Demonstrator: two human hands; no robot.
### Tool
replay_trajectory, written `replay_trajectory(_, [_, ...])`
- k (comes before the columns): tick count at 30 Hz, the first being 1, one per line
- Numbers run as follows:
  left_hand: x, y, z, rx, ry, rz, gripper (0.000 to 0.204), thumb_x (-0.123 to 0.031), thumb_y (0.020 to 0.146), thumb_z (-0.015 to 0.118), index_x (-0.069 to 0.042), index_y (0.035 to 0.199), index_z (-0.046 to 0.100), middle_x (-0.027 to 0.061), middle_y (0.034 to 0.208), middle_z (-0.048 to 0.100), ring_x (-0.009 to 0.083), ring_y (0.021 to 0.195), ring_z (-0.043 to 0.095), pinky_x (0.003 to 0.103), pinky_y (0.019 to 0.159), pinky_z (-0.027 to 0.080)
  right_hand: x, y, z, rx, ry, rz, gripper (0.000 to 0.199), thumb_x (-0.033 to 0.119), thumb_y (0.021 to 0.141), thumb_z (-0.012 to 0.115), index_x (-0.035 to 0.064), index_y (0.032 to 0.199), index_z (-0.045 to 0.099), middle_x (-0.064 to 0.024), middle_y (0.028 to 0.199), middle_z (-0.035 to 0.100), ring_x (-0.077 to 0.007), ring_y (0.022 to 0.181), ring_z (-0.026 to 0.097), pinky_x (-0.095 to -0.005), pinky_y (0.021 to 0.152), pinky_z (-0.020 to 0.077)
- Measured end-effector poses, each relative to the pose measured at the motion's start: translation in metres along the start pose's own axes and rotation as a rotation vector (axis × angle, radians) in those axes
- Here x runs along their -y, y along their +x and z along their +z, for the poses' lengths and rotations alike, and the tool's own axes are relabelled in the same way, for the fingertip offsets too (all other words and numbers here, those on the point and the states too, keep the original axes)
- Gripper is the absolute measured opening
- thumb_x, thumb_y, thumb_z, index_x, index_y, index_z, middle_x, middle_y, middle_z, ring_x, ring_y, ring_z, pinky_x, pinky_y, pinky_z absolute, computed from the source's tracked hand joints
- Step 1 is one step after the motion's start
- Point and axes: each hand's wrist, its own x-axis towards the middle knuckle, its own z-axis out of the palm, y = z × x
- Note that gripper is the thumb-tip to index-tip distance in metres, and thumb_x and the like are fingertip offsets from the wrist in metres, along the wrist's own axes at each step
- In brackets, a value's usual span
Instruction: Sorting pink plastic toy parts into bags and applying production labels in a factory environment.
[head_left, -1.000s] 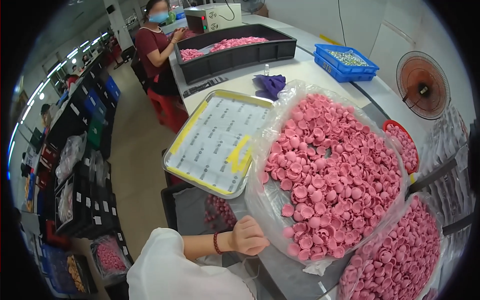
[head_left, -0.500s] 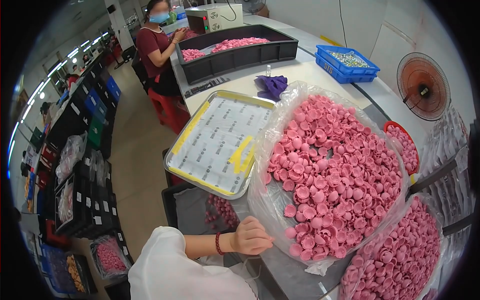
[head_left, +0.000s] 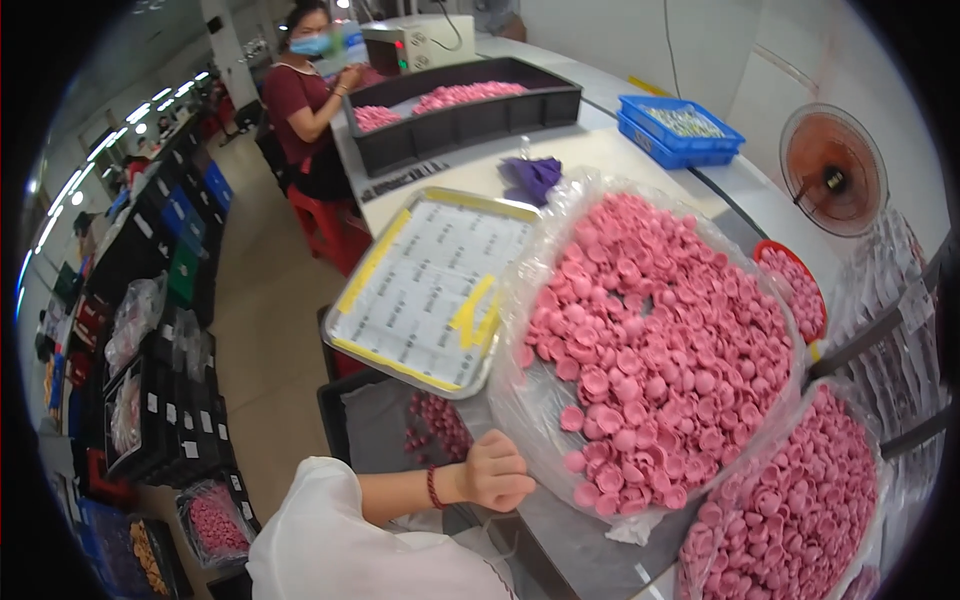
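Note:
My left hand [head_left: 498, 472], with a red bead bracelet [head_left: 434, 487] at its wrist, is closed in a fist. Whatever the curled fingers may hold is hidden. Just right of it lies a wide clear plastic bag [head_left: 510, 375], spread open on the table. Inside are many pink hollow half-ball pieces [head_left: 650, 370], some cup side up and others dome up. Behind the fist, small dark red balls [head_left: 440, 425] lie on a grey cloth in a black bin [head_left: 335, 420]. My right hand is out of the picture.
A metal tray [head_left: 430, 290] with lined paper and yellow tape sits beyond my hand. Another bag of pink pieces [head_left: 790, 500] fills the lower right. Further off are a purple cloth [head_left: 535, 178], blue baskets [head_left: 680, 130], a fan [head_left: 833, 170], a black crate [head_left: 465, 125] and a seated co-worker [head_left: 300, 100].
The whole view has shifted slightly. My left hand stays closed in the same place beside the bag, and the pink pieces look unmoved.

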Motion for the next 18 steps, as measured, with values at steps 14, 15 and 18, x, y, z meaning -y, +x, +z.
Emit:
replay_trajectory(14, [-0.001,0.001,-0.001,-0.080,-0.022,-0.080,0.023,-0.002,0.058,0.066,-0.012,0.078,0.061,-0.0015,0.066,0.049,0.0170,0.055,0.048,0.028,0.052,0.036,0.030,0.093,-0.029,0.233,-0.411,-0.141,0.026,0.007,0.081,0.046,-0.0015,0.096,0.065,-0.0164,0.090,0.063,-0.0262,0.083,0.059,-0.0337,0.073,0.0468])
replay_trajectory(15, [-0.002,0.005,0.002,-0.089,-0.041,-0.073,0.023,-0.002,0.058,0.066,-0.011,0.079,0.061,-0.0013,0.068,0.050,0.0169,0.056,0.049,0.027,0.053,0.037,0.035,0.118,-0.031,0.210,-0.462,-0.124,0.027,0.014,0.089,0.044,0.0032,0.103,0.065,-0.0172,0.106,0.061,-0.0257,0.096,0.058,-0.0347,0.081,0.0458])
replay_trajectory(18, [-0.004,0.010,0.008,-0.088,-0.049,-0.042,0.025,-0.002,0.058,0.067,-0.012,0.080,0.061,-0.0011,0.069,0.052,0.0166,0.058,0.051,0.027,0.053,0.038,-0.002,0.221,-0.006,0.329,-0.301,-0.318,0.021,0.006,0.083,0.046,0.0000,0.091,0.064,-0.0147,0.092,0.063,-0.0224,0.085,0.057,-0.0310,0.075,0.0444])
